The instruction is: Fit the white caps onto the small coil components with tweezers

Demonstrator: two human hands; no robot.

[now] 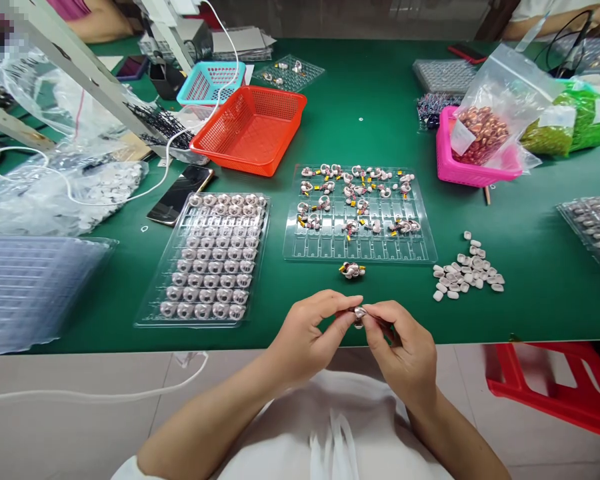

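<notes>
Left tray [151, 315]: silvery shells [207, 262] are seated in rows, apparently done. Above the table [291, 280], a small silvery piece [359, 312] is pinched between left hand [307, 333] and right hand [405, 343], fingertips nearly closed. Clear tray [320, 251]: wired parts [359, 207] are left. White caps [467, 272] are left loose.

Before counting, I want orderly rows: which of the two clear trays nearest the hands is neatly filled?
The left tray, beside the black phone: its silvery parts sit in even rows, while yellow-tabbed pieces on the right tray lie jumbled.
</notes>
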